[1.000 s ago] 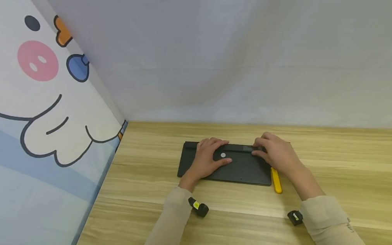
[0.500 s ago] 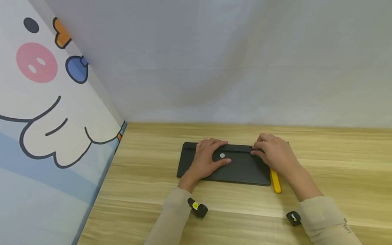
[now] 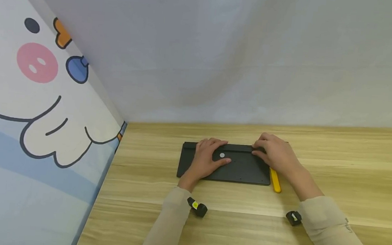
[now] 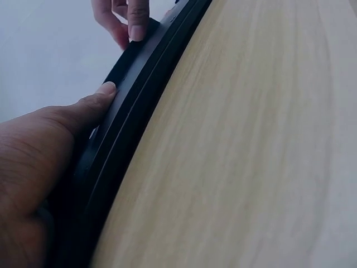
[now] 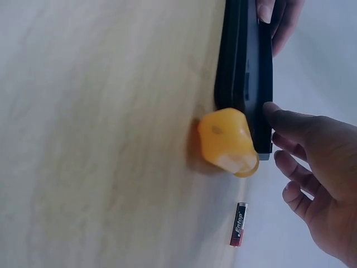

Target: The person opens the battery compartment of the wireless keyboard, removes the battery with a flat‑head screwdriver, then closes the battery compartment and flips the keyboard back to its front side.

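Note:
A black keyboard [image 3: 241,169] lies face down on the wooden table, with a raised ridge along its far side and a round white sticker [image 3: 222,155]. My left hand [image 3: 204,160] holds its left half, thumb on the underside and fingers over the far ridge. At the right end of that ridge, my right hand [image 3: 277,155] pinches the keyboard edge, with thumb in front and fingers behind in the right wrist view. That hand hides whatever is directly under its fingertips. A yellow-handled tool [image 3: 275,181] lies against the keyboard's right end; its other end is hidden.
A battery [image 5: 239,224] lies on the table beyond the yellow handle in the right wrist view. Behind the table [image 3: 235,235] hangs a pale grey curtain [image 3: 239,64]. A panel with a cartoon print [image 3: 41,132] stands at the left.
A small grey patch on the ridge beside my right fingertips, visible a second ago, now appears dark. The right fingers shifted only slightly; my left hand keeps its hold.

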Tool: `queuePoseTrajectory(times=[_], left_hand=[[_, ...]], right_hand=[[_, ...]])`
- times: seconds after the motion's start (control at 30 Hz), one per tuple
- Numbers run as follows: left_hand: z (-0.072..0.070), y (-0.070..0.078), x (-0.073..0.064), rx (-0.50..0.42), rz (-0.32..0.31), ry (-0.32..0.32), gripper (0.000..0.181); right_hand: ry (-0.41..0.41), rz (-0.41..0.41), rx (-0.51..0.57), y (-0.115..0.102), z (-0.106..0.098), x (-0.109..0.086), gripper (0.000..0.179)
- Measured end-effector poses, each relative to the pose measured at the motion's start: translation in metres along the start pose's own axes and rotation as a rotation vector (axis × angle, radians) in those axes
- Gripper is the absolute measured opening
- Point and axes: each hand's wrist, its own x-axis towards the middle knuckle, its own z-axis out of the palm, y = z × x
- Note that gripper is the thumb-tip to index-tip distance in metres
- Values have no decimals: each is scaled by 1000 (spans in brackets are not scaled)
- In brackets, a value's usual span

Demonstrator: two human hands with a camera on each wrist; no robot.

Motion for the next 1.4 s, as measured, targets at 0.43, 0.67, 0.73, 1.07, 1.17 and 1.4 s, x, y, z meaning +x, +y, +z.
queuePoseTrajectory(times=[0.43,0.67,0.73,1.07,1.17,1.4], left_hand=[[-2,0,0,25,28,-14,63],[-5,4,0,82,7,-63,65],[-6,6,1,106,7,-70,64],[-7,21,6,184,7,-80,67],[-6,29,9,197,8,-104,72],[-3,48,14,238,31,-152,85]], right_hand=[[-17,49,7,-8,-10,-11,20],[-60,119,32,-13,-22,-25,17],[-74,132,38,-13,-24,-29,16],[-129,222,15,-13,-28,-48,23],[-158,263,-4,-16,-31,-53,29],[-175,312,-35,-19,-26,-62,30]])
